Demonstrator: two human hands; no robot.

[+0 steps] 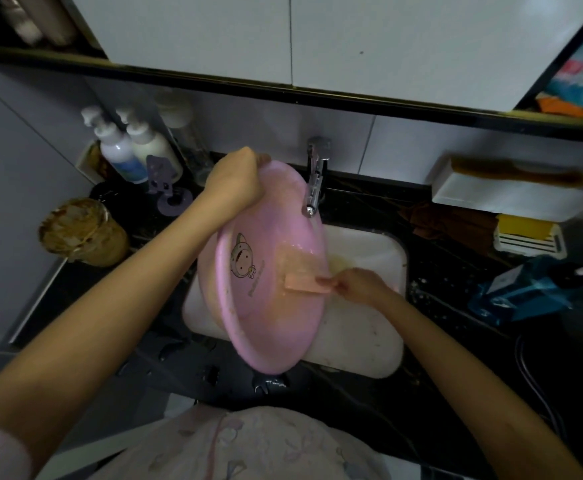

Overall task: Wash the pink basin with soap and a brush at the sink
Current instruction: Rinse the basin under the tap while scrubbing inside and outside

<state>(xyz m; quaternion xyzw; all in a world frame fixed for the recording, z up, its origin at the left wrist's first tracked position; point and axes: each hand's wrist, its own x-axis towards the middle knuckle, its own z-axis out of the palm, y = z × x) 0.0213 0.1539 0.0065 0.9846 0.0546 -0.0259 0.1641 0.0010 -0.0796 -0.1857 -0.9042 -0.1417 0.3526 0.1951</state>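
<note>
The pink basin fills the sink on the left, faucet beside its rim; the right lies open.

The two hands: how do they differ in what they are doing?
The left hand grips the pink basin by its upper rim, tilting it over the sink; the right hand pinches a flat peach-coloured piece against its inside. The left hand is near the tap, the right hand lower. Both are bare.

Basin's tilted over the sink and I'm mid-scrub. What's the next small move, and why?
Probably drag the peach brush across the floor of the pink basin toward the cartoon print. The right hand pinches the brush near the basin's edge, away from the print. The left hand grips the upper rim, and a cloudy film covers the floor.
</note>
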